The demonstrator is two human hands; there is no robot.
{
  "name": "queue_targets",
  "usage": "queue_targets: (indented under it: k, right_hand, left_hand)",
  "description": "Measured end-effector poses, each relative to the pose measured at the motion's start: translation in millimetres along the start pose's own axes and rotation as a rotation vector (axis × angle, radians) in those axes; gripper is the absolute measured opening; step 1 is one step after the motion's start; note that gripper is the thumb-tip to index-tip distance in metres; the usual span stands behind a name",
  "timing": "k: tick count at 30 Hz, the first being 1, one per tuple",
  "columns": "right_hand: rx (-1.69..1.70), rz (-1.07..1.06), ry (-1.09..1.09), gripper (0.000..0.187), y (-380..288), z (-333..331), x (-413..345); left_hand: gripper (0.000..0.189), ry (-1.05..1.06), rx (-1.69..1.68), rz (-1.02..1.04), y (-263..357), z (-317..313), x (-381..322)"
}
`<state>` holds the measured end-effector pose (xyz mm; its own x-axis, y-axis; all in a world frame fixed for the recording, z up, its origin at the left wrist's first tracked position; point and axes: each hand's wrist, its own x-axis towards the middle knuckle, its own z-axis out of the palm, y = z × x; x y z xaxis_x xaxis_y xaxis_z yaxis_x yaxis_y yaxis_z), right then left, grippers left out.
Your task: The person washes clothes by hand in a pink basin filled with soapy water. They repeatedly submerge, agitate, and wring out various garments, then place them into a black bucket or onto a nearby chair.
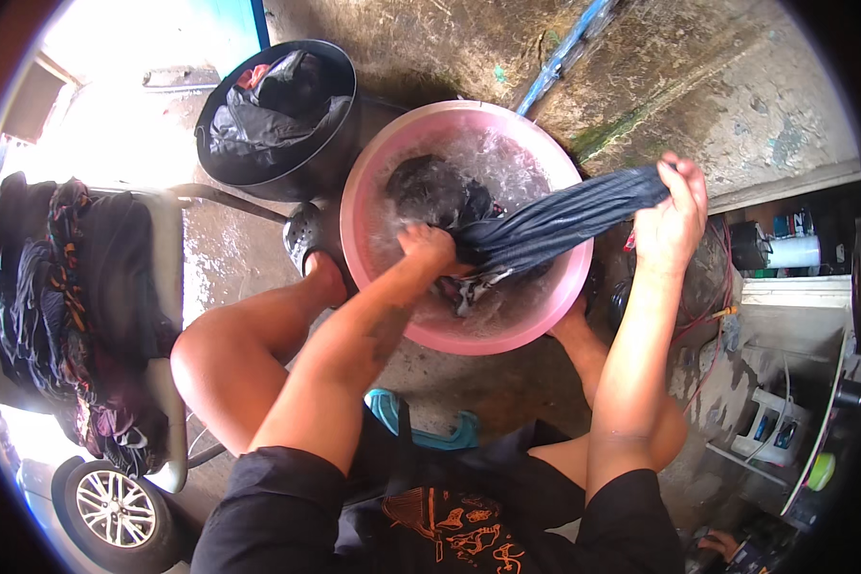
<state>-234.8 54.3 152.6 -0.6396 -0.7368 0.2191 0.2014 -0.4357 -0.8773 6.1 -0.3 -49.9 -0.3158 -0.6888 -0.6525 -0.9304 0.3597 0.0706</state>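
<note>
A dark wet garment (pixel 556 222) is stretched slantwise over a pink plastic basin (pixel 466 343). My right hand (pixel 678 201) grips its upper end, raised past the basin's right rim. Lower down, my left hand (pixel 430 247) closes around the bunched part of the cloth, above the basin's middle; my fingers there are partly hidden. Foamy, moving water (pixel 506 161) fills the basin. More dark clothes (pixel 430 190) lie half sunk in it, and a black-and-white patterned bit of cloth (pixel 473 290) shows under the garment.
A black tub (pixel 308 161) of dark clothes stands beyond the basin at left. Dark laundry (pixel 107 287) covers a table-like surface at far left. A blue pipe (pixel 567 54) runs down the stained wall. A car wheel (pixel 118 509) is at lower left; another person's hand (pixel 721 543) shows at lower right.
</note>
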Motion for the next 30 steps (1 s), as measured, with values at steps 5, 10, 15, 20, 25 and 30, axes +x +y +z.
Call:
queue_targets:
  k: [5, 10, 15, 20, 25, 30]
  right_hand:
    - [-1.157, -0.553, 0.030, 0.024, 117, -47, -9]
    - [-1.293, -0.065, -0.445, 0.061, 279, -59, -102]
    - [-1.532, 0.323, -0.508, 0.062, 348, -104, -131]
    - [-1.548, 0.610, -1.113, 0.046, 316, -104, -99]
    - [-1.259, 0.666, -1.157, 0.034, 216, -88, -54]
    - [-1.758, 0.229, -1.410, 0.039, 131, -81, -31]
  left_hand:
    - [0.107, 0.219, 0.295, 0.013, -37, -1, 24]
    - [0.050, 0.189, 0.259, 0.178, -30, 54, 58]
    - [0.031, -0.061, 0.002, 0.245, -33, 98, 71]
    - [0.030, -0.355, 0.246, 0.337, -57, 52, 55]
    - [0.031, -0.117, 0.294, 0.521, -94, -53, 9]
    - [0.022, 0.366, 0.604, 0.990, -126, -159, -60]
